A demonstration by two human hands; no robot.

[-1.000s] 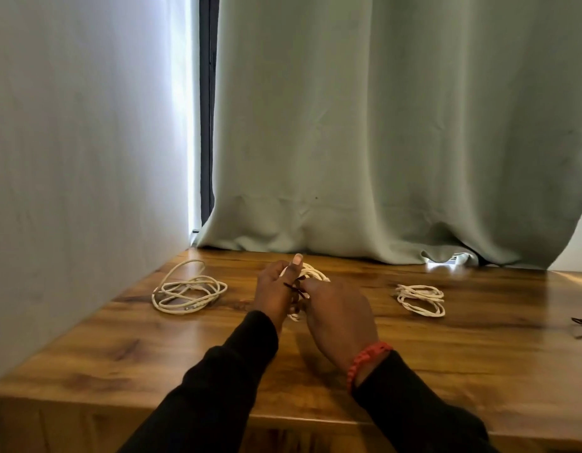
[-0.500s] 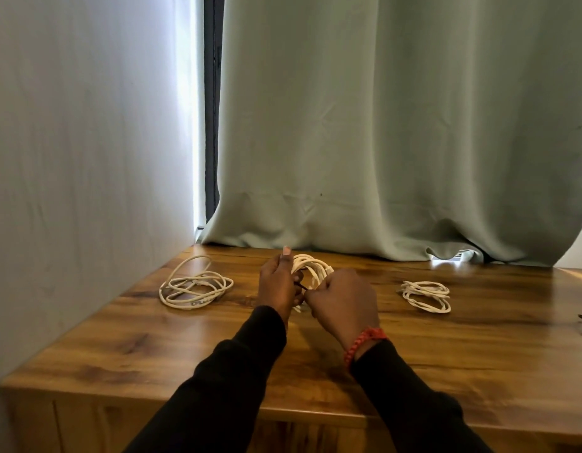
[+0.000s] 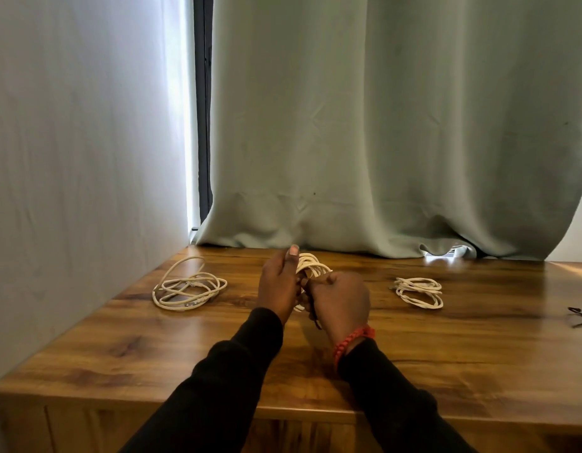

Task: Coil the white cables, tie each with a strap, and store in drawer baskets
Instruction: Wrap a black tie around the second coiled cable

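Hands meet over the middle of the wooden table [image 3: 463,361], both reaching out from black sleeves. In the head view, my left hand [image 3: 278,286] stands nearly upright, back toward me, thumb raised with its nail showing at the top, and its fingers are curled round the coiled white cable [image 3: 312,264] whose loops rise just behind and between the two hands. My right hand [image 3: 340,302] sits just beside the left, touching it, knuckles up and fingers folded inward; it pinches a thin dark strap [image 3: 314,317] at the coil, and a short end of that strap hangs below the fingers. How far the strap goes around the coil I cannot tell, since my fingers hide it. A red bracelet [image 3: 351,341] circles my right wrist.

Well to the left, a loose white cable [image 3: 189,289] lies in wide, untidy loops on the table near the white wall. To the right, a smaller bundled white cable [image 3: 418,292] lies flat. At the far right edge, dark spare straps [image 3: 580,317] rest on the wood. A pale green curtain [image 3: 381,125] hangs behind the table.
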